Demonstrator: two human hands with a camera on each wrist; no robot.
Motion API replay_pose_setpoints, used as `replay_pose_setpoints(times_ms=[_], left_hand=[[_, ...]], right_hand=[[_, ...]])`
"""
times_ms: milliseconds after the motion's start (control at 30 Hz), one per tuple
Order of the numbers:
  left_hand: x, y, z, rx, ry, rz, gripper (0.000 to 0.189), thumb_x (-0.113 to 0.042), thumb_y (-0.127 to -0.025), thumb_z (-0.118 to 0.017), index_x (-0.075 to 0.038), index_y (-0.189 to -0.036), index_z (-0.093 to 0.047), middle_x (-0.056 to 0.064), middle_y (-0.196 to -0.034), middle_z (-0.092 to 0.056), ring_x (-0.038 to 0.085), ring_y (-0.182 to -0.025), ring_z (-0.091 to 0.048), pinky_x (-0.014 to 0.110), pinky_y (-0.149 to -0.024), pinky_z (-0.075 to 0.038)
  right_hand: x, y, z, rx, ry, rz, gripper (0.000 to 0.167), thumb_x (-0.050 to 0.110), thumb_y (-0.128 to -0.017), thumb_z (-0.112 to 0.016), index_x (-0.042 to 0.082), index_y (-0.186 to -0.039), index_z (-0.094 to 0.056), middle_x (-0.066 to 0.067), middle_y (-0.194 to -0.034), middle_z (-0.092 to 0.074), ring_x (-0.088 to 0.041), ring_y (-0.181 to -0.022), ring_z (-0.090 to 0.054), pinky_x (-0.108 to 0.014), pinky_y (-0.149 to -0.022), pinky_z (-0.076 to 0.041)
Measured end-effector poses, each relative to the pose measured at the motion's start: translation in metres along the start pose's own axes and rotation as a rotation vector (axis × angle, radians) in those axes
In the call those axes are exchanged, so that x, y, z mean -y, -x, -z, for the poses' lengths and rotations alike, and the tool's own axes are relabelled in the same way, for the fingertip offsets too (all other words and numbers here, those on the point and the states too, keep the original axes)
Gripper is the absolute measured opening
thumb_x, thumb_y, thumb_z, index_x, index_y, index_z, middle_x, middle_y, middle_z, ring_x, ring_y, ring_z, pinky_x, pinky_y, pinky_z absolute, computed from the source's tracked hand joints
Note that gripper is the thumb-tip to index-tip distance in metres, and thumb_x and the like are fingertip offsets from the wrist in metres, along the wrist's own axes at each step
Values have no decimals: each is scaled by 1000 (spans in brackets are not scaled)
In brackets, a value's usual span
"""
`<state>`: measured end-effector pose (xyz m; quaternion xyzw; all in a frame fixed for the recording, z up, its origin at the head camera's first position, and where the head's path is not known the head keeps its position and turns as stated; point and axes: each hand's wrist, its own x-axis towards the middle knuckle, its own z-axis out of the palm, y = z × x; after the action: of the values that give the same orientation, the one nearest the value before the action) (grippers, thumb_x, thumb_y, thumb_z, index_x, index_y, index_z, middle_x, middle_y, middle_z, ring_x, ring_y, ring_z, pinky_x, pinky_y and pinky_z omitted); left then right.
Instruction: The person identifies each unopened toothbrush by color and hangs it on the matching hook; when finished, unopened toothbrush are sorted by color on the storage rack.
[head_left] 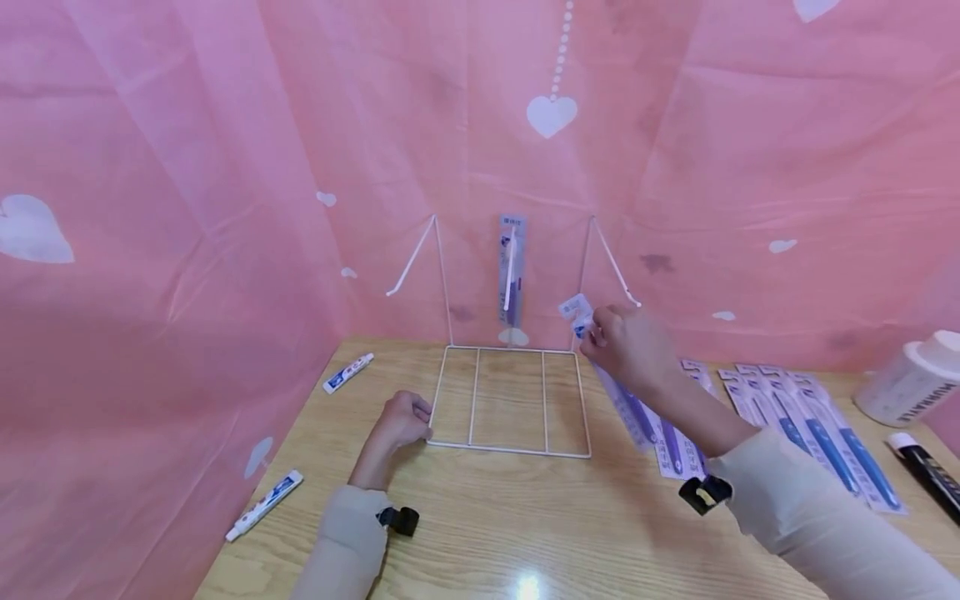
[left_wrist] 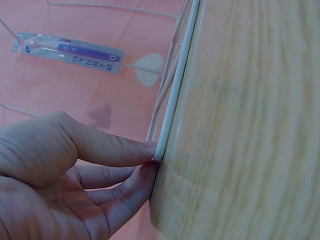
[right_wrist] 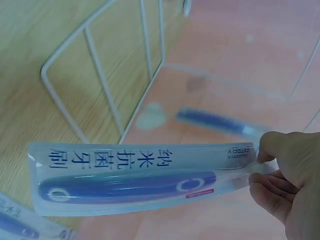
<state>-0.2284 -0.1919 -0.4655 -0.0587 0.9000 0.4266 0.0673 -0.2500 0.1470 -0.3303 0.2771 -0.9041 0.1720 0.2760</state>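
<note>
A white wire rack (head_left: 510,450) stands on the wooden table, with three hooked arms at its back. At its front left corner my left hand (head_left: 401,419) pinches the base wire (left_wrist: 175,95) between thumb and fingers. From the middle hook hangs a packaged purple toothbrush (head_left: 513,317). My right hand (head_left: 633,346) pinches another packaged purple toothbrush (right_wrist: 125,187) by its head end, to the right of the rack and below the right hook. That package slants, its handle end pointing down toward the table; the fingers cover part of its top.
More packaged purple toothbrushes (head_left: 672,446) lie on the table under the right forearm. Beside them are several blue ones (head_left: 821,437), a white bottle (head_left: 911,379) and a black tube (head_left: 930,471). Two small toothpaste tubes (head_left: 348,373) lie at left. Pink cloth (head_left: 187,125) hangs behind.
</note>
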Motion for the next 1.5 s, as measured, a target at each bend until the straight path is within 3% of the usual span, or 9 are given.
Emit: replay_pose_setpoints(times_ms=[167,367,567,900,1167,1500], left_hand=[[-1,0,1,4,8,9,35,11,-65,-76,4,-99,-68,9,-86,-62,23,-80,-60,34,-74,-53],[-1,0,1,10,14,19,34,11,-66,-76,3,-99,-67,10,-86,-62,24,-81,-60,35,-75,-53],[-1,2,2,11,23,16,33,12,-66,-77,4,-97,-67,10,-86,-62,24,-80,-59,35,-76,-52],[2,4,2,11,22,-13,33,12,-65,-76,5,-96,-67,10,-85,-63,23,-80,-60,36,-75,-52],[3,3,3,12,38,-16,33,11,-66,-77,4,-97,-67,10,-86,-63,24,-81,-60,35,-75,-53],[6,2,2,7,53,-23,32,11,-66,-77,4,-95,-68,9,-84,-63,23,-78,-60,33,-72,-53]], right_hand=[[25,5,9,-91,13,104,23,1,-76,-69,9,-67,-50,-2,-64,-46,-14,-49,-45,-28,-43,-39],[49,4,29,-101,31,107,20,3,-77,-70,9,-69,-52,-1,-64,-47,-13,-49,-47,-26,-42,-39],[68,2,50,-162,23,154,18,2,-75,-71,8,-72,-54,-1,-66,-51,-10,-49,-47,-25,-41,-39],[91,-7,55,-291,-8,356,13,2,-73,-68,5,-72,-55,-1,-64,-52,-12,-49,-49,-25,-40,-39],[105,-20,45,-246,-31,384,16,0,-72,-72,6,-73,-57,-2,-66,-55,-8,-48,-48,-23,-39,-38],[103,-22,36,-148,-16,316,19,-1,-74,-71,7,-70,-54,1,-63,-46,-8,-50,-40,-25,-42,-39]])
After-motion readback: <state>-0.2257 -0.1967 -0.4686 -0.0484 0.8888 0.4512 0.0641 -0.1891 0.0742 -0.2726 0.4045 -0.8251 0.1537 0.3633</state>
